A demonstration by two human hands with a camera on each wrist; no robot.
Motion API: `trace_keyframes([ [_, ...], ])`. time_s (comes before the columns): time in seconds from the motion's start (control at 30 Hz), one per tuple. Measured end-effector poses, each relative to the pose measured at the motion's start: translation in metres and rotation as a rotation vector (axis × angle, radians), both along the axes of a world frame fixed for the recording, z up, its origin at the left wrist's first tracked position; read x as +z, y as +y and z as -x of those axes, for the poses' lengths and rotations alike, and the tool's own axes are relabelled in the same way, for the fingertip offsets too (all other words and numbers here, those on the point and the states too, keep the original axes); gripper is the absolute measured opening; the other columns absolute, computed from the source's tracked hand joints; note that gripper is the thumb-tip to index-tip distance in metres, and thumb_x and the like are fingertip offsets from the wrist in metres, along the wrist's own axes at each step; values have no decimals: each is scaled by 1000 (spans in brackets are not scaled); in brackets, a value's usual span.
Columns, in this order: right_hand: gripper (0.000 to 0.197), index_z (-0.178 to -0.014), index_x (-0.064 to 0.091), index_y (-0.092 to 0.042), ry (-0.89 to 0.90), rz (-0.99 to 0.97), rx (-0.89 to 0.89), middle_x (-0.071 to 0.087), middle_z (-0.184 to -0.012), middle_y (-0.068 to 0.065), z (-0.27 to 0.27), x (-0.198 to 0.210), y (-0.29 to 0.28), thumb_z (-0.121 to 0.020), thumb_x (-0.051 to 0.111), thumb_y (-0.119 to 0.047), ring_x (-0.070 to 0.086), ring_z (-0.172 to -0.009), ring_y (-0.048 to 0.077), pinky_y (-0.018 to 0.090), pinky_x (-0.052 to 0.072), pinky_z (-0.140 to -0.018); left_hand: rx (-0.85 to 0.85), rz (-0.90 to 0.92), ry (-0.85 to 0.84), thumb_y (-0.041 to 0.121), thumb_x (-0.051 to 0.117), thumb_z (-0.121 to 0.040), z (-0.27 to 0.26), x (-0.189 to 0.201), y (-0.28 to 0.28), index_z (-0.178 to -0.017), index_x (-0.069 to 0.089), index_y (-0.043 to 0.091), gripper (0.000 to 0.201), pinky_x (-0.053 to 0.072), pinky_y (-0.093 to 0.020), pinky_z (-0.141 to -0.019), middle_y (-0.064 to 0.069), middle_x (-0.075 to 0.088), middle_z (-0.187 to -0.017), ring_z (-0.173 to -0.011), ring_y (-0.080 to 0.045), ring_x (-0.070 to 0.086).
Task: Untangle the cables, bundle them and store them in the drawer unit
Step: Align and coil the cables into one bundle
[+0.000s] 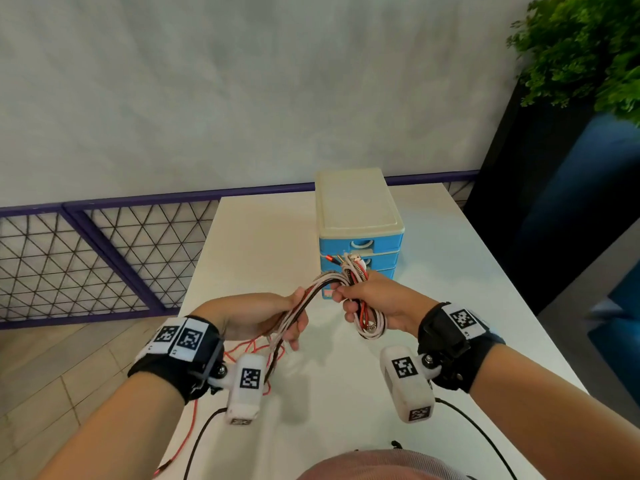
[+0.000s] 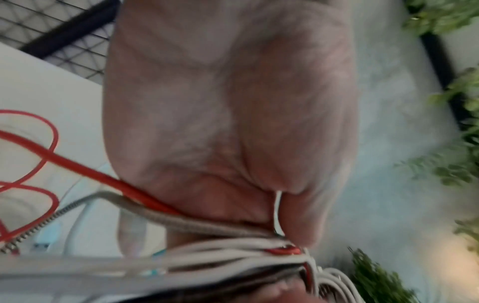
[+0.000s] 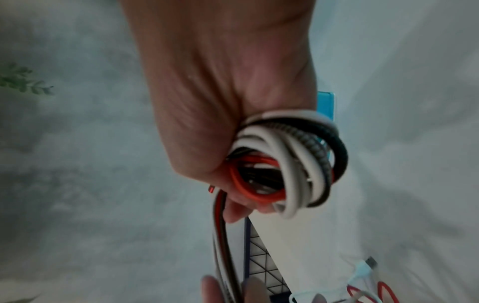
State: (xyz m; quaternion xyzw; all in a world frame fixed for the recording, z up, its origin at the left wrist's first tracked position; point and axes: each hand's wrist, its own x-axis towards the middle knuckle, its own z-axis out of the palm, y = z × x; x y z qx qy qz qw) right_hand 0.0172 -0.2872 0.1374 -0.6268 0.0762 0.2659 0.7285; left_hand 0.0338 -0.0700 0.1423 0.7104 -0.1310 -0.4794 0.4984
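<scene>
Above the white table (image 1: 450,271), my right hand (image 1: 374,303) grips a coiled bundle of white, red, black and braided cables (image 1: 367,323); the coil (image 3: 293,162) sticks out of the fist in the right wrist view, and plug ends (image 1: 346,261) stick up above it. The same strands (image 1: 301,306) run left to my left hand (image 1: 270,317), which holds them between thumb and curled fingers (image 2: 298,215). Loose red cable (image 1: 242,351) trails from there down to the table. The blue drawer unit (image 1: 360,244) with a cream top stands just behind my right hand.
A red cable tail (image 1: 183,441) hangs over the table's left front edge. Black wires (image 1: 204,434) run from the wrist cameras. A purple wire-mesh fence (image 1: 104,258) stands to the left and a green plant (image 1: 581,50) at the far right.
</scene>
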Motion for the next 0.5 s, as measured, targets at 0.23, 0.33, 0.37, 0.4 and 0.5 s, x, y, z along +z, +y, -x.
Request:
trace_keyframes([
  [0.23, 7, -94, 55, -11, -92, 106, -98, 50, -66, 2, 0, -4, 13, -98, 50, -14, 46, -46, 9, 25, 46, -50, 203, 219, -99, 35, 27, -103, 17, 7, -16, -82, 43, 16, 33, 44, -24, -68, 5, 32, -62, -52, -11, 35],
  [0.33, 11, -91, 51, -14, -66, 11, -90, 44, -63, 0, 1, -5, 17, -97, 53, -23, 45, -48, 10, 27, 43, -53, 238, 122, -298, 32, 27, -103, 26, 14, -33, -81, 41, 16, 31, 37, -18, -56, 5, 34, -64, -51, -9, 33],
  [0.37, 12, -89, 51, -14, -16, -71, -106, 44, -63, 0, 2, -5, 16, -97, 52, -22, 44, -49, 11, 28, 41, -55, 242, 93, -344, 31, 27, -103, 28, 14, -38, -81, 41, 16, 30, 34, -18, -54, 5, 34, -64, -51, -8, 32],
  [0.4, 12, -87, 52, -14, 34, -143, -124, 45, -65, 1, 2, -4, 14, -95, 52, -22, 44, -51, 12, 29, 40, -57, 247, 70, -389, 30, 28, -103, 30, 14, -42, -80, 41, 16, 30, 31, -17, -53, 5, 35, -64, -50, -6, 32],
  [0.5, 25, -91, 55, -12, 85, -269, -152, 50, -72, 3, 5, -5, 12, -87, 59, -37, 47, -60, 14, 29, 41, -62, 227, -32, -610, 32, 30, -102, 33, 11, -51, -82, 45, 28, 25, 38, -16, -56, 9, 47, -69, -54, 4, 46],
])
